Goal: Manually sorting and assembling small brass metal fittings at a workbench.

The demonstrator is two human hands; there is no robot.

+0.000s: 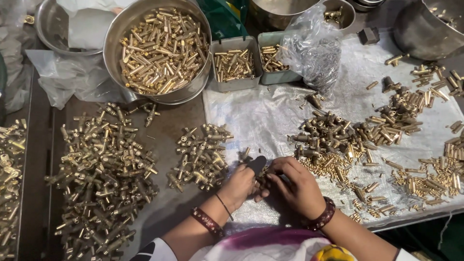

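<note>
My left hand (239, 186) and my right hand (295, 186) meet at the table's near edge over a white plastic sheet (261, 121). Between their fingertips sits a small brass fitting (263, 180), partly hidden. The left hand also grips a dark flat tool (256, 164) that sticks up past the thumb. A small heap of assembled brass tee fittings (203, 154) lies just left of the left hand. Loose brass pins and sleeves (333, 145) are piled right of the right hand.
A big heap of brass fittings (104, 179) covers the left. A round steel bowl (159, 48) of brass tubes stands at the back, with two grey trays (237, 65) and a clear bag (316, 53) of dark small parts. More steel bowls (427, 29) at the back right.
</note>
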